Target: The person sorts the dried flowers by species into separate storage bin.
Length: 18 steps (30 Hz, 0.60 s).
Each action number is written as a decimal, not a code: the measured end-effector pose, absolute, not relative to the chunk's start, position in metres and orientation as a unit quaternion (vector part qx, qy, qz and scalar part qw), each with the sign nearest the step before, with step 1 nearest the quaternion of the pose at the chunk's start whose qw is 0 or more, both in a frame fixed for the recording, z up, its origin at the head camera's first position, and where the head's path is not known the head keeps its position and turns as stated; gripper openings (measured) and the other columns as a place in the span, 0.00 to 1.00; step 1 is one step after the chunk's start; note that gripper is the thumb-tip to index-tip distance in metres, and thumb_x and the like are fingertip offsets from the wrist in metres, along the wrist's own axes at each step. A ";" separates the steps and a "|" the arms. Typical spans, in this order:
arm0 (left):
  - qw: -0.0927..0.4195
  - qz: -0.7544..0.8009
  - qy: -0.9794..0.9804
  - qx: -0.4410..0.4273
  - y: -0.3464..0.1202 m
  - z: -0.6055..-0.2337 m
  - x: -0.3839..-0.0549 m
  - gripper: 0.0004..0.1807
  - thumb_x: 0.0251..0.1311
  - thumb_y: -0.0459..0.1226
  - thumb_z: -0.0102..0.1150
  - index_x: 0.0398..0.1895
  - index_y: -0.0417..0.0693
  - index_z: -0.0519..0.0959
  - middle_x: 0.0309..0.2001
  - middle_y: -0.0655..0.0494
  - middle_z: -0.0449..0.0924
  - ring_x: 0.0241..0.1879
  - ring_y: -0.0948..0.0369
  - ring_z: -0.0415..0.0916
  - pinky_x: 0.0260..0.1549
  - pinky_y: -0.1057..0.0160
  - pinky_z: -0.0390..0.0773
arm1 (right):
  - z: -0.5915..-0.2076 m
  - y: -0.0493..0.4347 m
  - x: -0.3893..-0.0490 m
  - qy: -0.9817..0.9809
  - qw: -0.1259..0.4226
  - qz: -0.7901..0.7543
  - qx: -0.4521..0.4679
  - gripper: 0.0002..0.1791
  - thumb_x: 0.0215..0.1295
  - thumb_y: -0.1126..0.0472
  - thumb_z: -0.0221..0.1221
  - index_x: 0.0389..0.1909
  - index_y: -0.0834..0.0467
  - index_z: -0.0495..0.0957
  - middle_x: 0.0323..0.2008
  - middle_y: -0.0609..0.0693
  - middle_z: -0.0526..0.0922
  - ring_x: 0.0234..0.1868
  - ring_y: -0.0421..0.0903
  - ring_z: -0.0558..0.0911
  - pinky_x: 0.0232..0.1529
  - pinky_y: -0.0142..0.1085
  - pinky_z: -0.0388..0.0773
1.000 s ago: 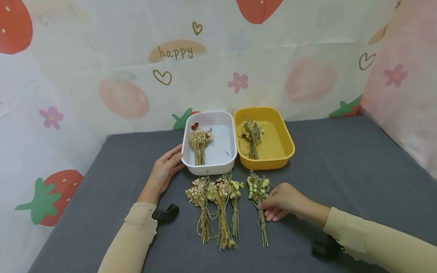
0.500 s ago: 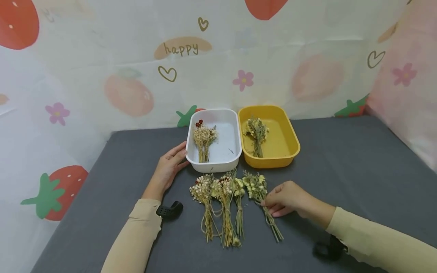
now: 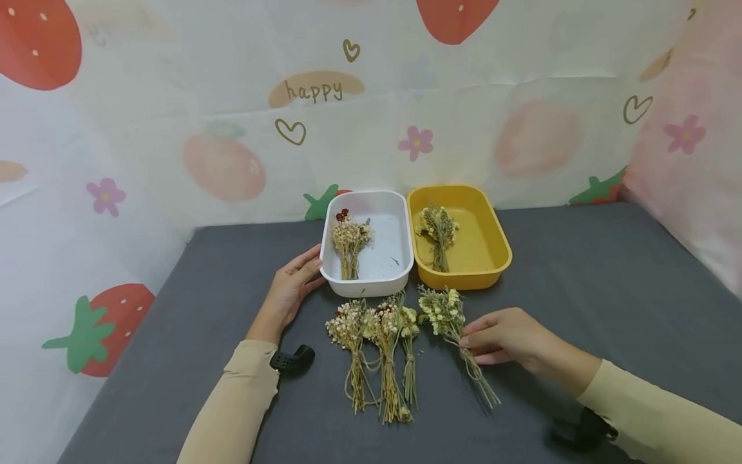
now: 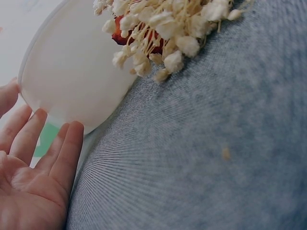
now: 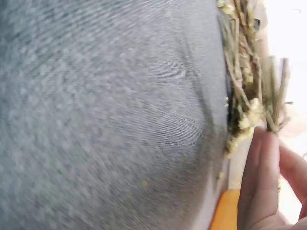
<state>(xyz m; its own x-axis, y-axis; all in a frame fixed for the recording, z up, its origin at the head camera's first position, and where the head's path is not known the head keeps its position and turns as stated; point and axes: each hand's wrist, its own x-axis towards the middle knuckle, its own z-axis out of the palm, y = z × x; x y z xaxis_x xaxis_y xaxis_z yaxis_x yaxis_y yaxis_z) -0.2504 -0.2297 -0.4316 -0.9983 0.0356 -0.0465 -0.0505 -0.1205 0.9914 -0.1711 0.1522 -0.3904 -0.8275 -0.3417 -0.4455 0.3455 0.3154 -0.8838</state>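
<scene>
My right hand [image 3: 510,338] pinches the stems of a small dried-flower bouquet [image 3: 445,312] with pale yellow blooms. This bouquet is tilted, its stem ends pointing toward the lower right, and it appears slightly raised off the cloth. In the right wrist view, its cut stems [image 5: 276,91] stick up past the fingers. My left hand [image 3: 292,290] touches the left side of a white plastic tub [image 3: 385,287] with its fingers extended. One cream bouquet with dark red bits [image 3: 350,241] lies in that tub. A yellow tub [image 3: 489,254] beside it holds a yellow-green bouquet [image 3: 440,232].
In front of the tubs lie a cream bouquet [image 3: 350,332], a second one with dark red bits [image 3: 384,332] and a smaller yellowish one [image 3: 409,351], close side by side. Grey cloth [image 3: 580,277] covers the table. A printed curtain [image 3: 452,96] hangs behind the tubs.
My right hand has turned the yellow bouquet from nearly upright to tilted, its stem ends swinging right, and has lifted it slightly. The left hand stays at the white tub.
</scene>
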 end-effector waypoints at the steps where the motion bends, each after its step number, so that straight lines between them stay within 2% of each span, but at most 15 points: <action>1: 0.028 0.748 0.663 -0.004 -0.229 -0.431 -0.251 0.29 0.74 0.37 0.52 0.75 0.46 0.63 0.75 0.49 0.63 0.72 0.52 0.63 0.70 0.51 0.70 | -0.389 0.154 -0.171 0.751 0.294 -0.592 -0.002 0.19 0.63 0.64 0.66 0.51 0.70 0.80 0.34 0.48 0.89 0.33 0.40 0.87 0.38 0.34 0.88; 7: 0.026 0.746 0.665 -0.005 -0.231 -0.433 -0.252 0.29 0.73 0.38 0.53 0.75 0.45 0.63 0.75 0.48 0.63 0.72 0.52 0.63 0.70 0.51 0.71 | -0.376 0.158 -0.173 0.728 0.284 -0.623 -0.028 0.19 0.64 0.63 0.65 0.52 0.69 0.79 0.35 0.46 0.89 0.35 0.39 0.88 0.41 0.32 0.88; 12: 0.029 0.743 0.669 -0.001 -0.231 -0.433 -0.252 0.30 0.73 0.39 0.54 0.76 0.47 0.62 0.75 0.49 0.62 0.72 0.55 0.64 0.68 0.54 0.72 | -0.360 0.156 -0.181 0.720 0.257 -0.644 -0.041 0.23 0.66 0.64 0.64 0.57 0.72 0.75 0.35 0.44 0.89 0.36 0.38 0.88 0.43 0.32 0.87; 18: 0.029 0.741 0.671 -0.003 -0.229 -0.433 -0.250 0.29 0.73 0.40 0.54 0.75 0.48 0.64 0.75 0.51 0.63 0.69 0.60 0.68 0.65 0.59 0.76 | -0.343 0.149 -0.201 0.709 0.254 -0.658 -0.022 0.27 0.66 0.65 0.64 0.62 0.74 0.70 0.34 0.44 0.89 0.36 0.37 0.88 0.43 0.31 0.87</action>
<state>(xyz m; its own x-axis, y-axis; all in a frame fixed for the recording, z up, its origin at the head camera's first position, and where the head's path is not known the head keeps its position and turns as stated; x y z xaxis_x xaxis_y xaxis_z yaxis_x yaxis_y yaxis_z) -0.2498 -0.2292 -0.4328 -0.9983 0.0385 -0.0430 -0.0466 -0.0983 0.9941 -0.2006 0.1492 -0.3433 -0.8704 -0.3647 -0.3307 0.3025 0.1338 -0.9437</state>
